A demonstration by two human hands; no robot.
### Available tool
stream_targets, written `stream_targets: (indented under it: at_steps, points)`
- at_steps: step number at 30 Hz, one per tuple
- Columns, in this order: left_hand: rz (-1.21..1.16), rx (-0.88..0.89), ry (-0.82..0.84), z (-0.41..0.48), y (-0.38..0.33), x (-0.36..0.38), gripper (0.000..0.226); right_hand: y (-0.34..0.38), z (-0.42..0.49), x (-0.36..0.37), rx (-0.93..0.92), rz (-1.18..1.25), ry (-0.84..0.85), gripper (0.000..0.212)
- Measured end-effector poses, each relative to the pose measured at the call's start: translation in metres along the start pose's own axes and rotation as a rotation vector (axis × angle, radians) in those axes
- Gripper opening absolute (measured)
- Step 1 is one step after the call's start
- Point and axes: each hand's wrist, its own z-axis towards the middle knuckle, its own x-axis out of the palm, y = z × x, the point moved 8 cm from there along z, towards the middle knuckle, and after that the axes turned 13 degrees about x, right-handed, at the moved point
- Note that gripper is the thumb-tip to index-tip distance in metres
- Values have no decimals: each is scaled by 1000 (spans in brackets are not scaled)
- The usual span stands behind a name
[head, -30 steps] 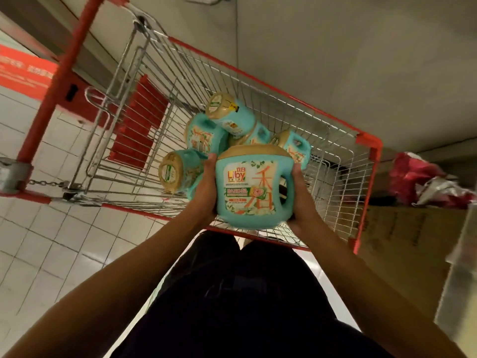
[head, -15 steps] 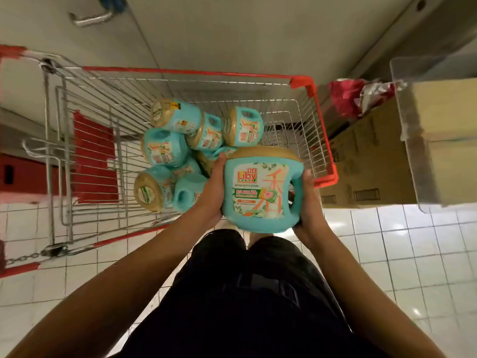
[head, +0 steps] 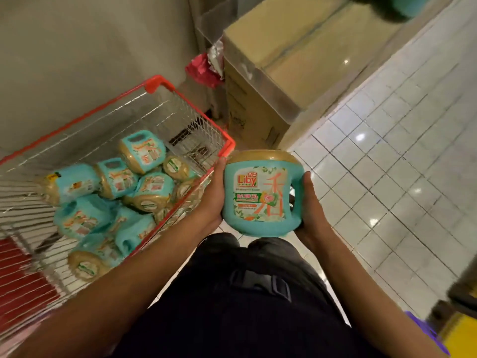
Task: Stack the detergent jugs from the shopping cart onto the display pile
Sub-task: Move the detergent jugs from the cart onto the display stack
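- Fingers (head: 221, 165) of the left hand (head: 213, 197) and right hand (head: 313, 213) clasp the detergent jug (head: 260, 195) by its sides, just right of the shopping cart (head: 154, 83).
- White tiled floor (head: 387, 182) below; cardboard box (head: 258, 109) farther off.
- Jug label reads "Liby".

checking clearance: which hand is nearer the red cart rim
Left. The left hand is beside the cart rim; the right hand is across the jug, on its handle side.
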Motion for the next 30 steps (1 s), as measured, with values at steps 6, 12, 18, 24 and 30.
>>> stream_targets:
  at_steps: [6,12,18,24,30]
  points:
    - [122,-62,83,28,25,122,79,40,-7,-114,11,168,-68,76]
    - [140,-41,157,55,33,226,77,100,-7,-199,-49,168,-81,64]
    - [161,-24,232,91,21,302,78,155,6,-250,-61,215,-65,62]
    - [198,3,276,148,0,358,78,222,34,-275,-70,208,-70,61]
    - [182,10,300,211,-31,414,80,309,68,-295,-90,146,-102,59]
